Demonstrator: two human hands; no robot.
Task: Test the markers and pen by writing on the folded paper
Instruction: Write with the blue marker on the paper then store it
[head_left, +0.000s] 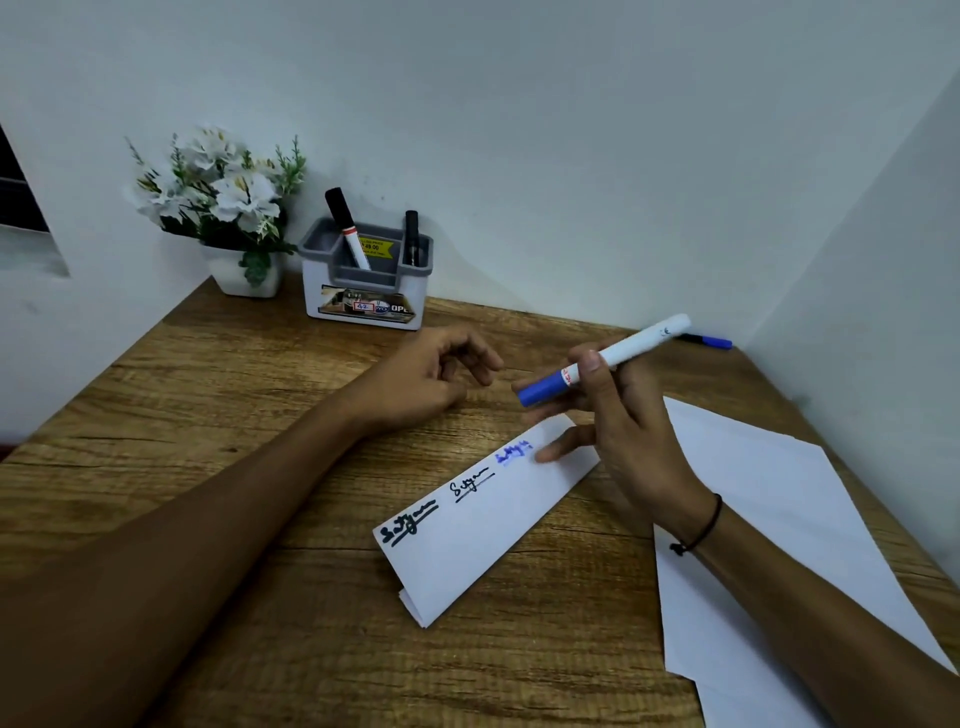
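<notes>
The folded white paper (483, 535) lies slanted on the wooden desk, with two black scribbles and one blue scribble along its upper edge. My right hand (623, 431) grips a white marker with a blue cap (608, 361) above the paper's far end, cap pointing left. My left hand (431, 376) hovers just left of the cap, fingers loosely curled and holding nothing. A black-capped marker (347, 228) and a black pen (411, 234) stand in a grey holder (363, 291) at the back.
A pot of white flowers (223, 208) stands left of the holder by the wall. Loose white sheets (769, 545) lie under my right forearm. A blue pen (711, 340) lies in the far right corner. Walls close the desk behind and on the right.
</notes>
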